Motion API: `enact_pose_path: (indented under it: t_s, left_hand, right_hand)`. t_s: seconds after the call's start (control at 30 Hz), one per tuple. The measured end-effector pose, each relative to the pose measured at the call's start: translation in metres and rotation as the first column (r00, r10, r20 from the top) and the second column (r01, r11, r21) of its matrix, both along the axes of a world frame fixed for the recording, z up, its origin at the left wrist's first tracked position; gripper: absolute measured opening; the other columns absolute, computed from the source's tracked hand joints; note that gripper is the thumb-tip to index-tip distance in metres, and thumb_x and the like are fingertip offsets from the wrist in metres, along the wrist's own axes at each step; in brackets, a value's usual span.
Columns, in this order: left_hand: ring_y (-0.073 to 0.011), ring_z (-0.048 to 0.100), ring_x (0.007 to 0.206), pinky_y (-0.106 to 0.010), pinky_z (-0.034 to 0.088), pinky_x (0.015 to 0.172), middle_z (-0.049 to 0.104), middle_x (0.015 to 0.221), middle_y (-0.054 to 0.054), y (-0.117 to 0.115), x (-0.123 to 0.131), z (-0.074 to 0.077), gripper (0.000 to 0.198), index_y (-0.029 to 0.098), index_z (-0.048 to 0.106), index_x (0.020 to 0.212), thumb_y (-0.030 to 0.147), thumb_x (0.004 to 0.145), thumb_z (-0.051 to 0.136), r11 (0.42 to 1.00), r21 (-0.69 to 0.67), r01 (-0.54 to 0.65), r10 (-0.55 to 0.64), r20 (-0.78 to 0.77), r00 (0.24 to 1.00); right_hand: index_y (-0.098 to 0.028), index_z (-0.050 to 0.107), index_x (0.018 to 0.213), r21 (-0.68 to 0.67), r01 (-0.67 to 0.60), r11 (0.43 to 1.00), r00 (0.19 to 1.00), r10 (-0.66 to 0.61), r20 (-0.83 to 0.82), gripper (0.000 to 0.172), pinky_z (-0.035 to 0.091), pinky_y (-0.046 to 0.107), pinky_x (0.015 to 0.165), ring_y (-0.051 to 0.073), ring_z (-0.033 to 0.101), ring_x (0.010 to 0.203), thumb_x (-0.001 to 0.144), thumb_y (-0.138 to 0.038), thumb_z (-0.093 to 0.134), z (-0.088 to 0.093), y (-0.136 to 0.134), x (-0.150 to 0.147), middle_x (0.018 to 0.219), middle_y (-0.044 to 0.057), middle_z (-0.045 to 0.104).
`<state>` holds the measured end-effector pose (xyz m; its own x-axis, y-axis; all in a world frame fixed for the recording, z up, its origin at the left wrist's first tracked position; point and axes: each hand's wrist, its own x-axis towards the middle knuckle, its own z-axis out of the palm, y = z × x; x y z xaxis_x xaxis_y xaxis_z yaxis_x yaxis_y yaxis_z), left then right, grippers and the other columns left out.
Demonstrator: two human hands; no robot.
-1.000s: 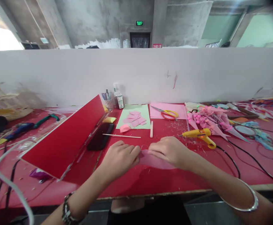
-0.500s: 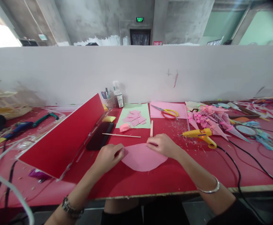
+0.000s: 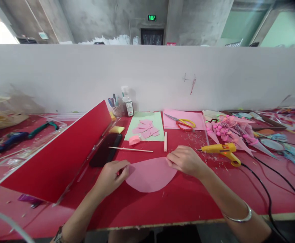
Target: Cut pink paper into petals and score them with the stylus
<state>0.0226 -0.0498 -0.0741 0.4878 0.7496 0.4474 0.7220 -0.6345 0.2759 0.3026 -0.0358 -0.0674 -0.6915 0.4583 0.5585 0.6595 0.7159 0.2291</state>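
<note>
A pink half-round sheet of paper (image 3: 151,175) lies flat on the red table (image 3: 182,202), its straight edge to the back. My left hand (image 3: 110,177) pinches its left corner with closed fingers. My right hand (image 3: 185,160) pinches the right end of the straight edge. Just behind the paper lie a thin wooden stick (image 3: 130,149) and a short white glue stick (image 3: 165,141).
A tilted red board (image 3: 58,155) and a black phone (image 3: 105,153) lie to the left. A yellow glue gun (image 3: 222,150) with a black cord, scissors (image 3: 184,123) on pink paper, a green sheet with pink petals (image 3: 144,128) and pink paper cones (image 3: 228,131) lie behind and right.
The pink paper was bunched under both hands, then was spread out flat. My hands have moved apart to its two corners, and the view has tipped down a little.
</note>
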Motion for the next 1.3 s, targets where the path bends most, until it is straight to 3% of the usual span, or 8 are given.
enact_pose_path:
  t_s: [0.33,1.3]
  left_hand:
    - [-0.0099,0.049,0.046,-0.018,0.037,0.046,0.057,0.051,0.000,-0.0009,0.0060,0.0039,0.028,0.017,0.060,0.066,0.019,0.082,0.038,0.994,0.069,0.088,-0.086,-0.031,0.996]
    - [-0.0104,0.049,0.048,-0.019,0.038,0.046,0.055,0.050,0.000,-0.0013,0.0063,0.0057,0.029,0.018,0.060,0.066,0.022,0.084,0.038,0.995,0.025,0.097,-0.096,-0.046,0.994]
  right_hand:
    - [-0.017,0.053,0.056,0.027,0.030,0.999,1.000,-0.030,0.004,0.030,0.027,0.026,0.056,0.010,0.038,0.048,0.085,-0.016,0.043,0.0024,0.0007,0.0049,0.048,-0.003,0.048]
    - [-0.017,0.057,0.060,-0.007,0.035,0.999,0.999,-0.034,0.013,0.031,0.028,0.026,0.057,0.010,0.040,0.050,0.086,-0.017,0.041,0.0052,0.0012,0.0052,0.050,-0.002,0.050]
